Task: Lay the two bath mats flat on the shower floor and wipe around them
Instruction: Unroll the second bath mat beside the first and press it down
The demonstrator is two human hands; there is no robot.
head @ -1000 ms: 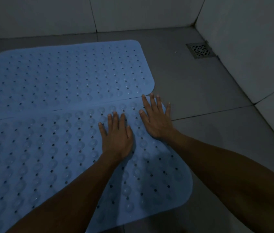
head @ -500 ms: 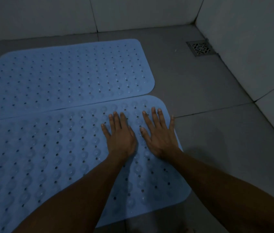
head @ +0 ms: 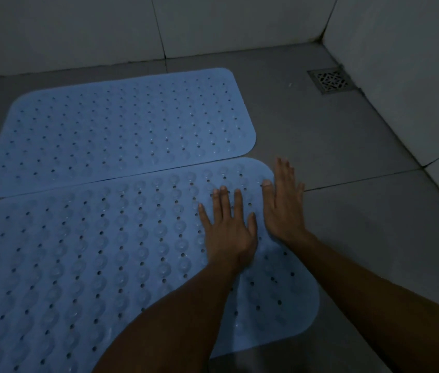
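Two light blue rubber bath mats with rows of holes lie side by side on the grey tiled shower floor. The far mat [head: 121, 130] lies flat near the back wall. The near mat [head: 78, 254] shows its suction cups and touches the far mat's front edge. My left hand [head: 227, 227] rests flat on the near mat with straight, spread fingers. My right hand [head: 284, 203] lies flat over that mat's far right corner, its fingertips reaching the bare tile.
A square metal drain grate [head: 330, 81] sits in the far right corner. Tiled walls [head: 401, 76] close the space at the back and right. Bare grey floor tile [head: 347, 224] stretches right of the mats.
The near mat has slid back off the far mat, so the two no longer overlap. Both hands stayed flat on it; the right hand shifted outward to the mat's right edge.
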